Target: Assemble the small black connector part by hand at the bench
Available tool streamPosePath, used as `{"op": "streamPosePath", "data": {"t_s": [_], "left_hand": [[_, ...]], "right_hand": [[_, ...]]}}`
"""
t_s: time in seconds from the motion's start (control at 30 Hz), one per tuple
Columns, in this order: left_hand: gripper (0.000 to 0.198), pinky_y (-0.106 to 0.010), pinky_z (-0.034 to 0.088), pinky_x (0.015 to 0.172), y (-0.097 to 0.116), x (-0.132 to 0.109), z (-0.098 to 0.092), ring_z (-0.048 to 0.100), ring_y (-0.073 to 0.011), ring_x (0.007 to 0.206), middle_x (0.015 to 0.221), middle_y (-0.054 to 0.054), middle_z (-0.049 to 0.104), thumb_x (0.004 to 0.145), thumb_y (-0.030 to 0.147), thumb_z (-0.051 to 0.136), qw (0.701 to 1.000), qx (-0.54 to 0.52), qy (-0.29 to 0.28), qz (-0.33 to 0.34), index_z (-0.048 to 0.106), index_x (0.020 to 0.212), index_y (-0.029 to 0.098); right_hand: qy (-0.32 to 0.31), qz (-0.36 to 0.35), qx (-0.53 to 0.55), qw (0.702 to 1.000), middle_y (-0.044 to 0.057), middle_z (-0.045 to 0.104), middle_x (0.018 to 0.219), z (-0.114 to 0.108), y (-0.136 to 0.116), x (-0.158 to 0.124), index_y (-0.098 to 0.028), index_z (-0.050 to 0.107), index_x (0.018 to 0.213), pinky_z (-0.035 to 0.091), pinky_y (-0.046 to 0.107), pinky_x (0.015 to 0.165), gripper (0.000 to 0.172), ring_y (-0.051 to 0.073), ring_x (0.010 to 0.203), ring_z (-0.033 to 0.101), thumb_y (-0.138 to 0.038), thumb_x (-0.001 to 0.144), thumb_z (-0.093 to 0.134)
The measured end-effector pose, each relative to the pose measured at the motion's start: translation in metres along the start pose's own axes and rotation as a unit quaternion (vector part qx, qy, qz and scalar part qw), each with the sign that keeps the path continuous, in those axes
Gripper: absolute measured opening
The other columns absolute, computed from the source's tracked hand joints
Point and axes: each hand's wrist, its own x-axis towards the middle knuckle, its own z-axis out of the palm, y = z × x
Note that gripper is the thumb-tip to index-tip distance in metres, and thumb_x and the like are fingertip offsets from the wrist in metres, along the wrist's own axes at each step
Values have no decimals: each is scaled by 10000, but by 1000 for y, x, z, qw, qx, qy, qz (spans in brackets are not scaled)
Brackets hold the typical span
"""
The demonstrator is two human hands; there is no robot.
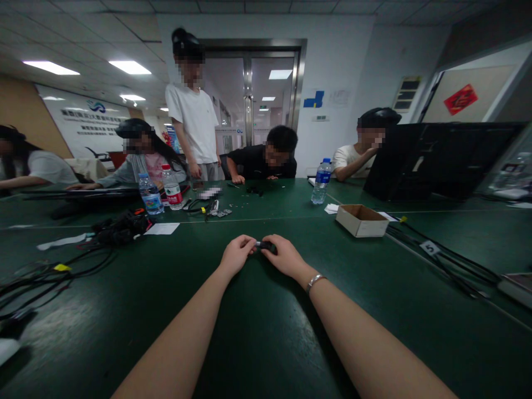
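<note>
Both my hands meet over the middle of the green table, fingers closed around a small dark stick-like object with a silvery end. At its silvery end, my left hand pinches with thumb and fingers. The darker end sits in the grip of my right hand, whose wrist wears a metal bracelet. My fingers cover much of the object, and its exact kind cannot be made out.
To the right stands an open cardboard box, with a water bottle behind it. Two bottles and a tangle of black cables lie left. Monitors stand at right. Several people are around the table, one leaning over the far edge.
</note>
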Motion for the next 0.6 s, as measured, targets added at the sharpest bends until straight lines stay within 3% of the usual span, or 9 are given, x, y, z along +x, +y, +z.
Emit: {"op": "streamPosePath", "data": {"t_s": [0.43,0.6], "left_hand": [[144,-323,467,860,-9,4,-1,614,-167,902,937,-57,655,722,146,599,994,-56,-12,95,624,862,166],[292,-322,472,863,-2,0,-2,619,-162,916,1092,-68,620,676,74,573,993,-79,-18,81,607,948,176]], "right_hand": [[3,-10,-10,1000,50,607,941,2,3,0,-181,616,995,432,287,788,166,169,863,565,-186,829,618],[1,-8,-5,1000,50,603,953,2,2,0,-182,614,1009,433,288,790,176,168,865,562,-182,834,611]]}}
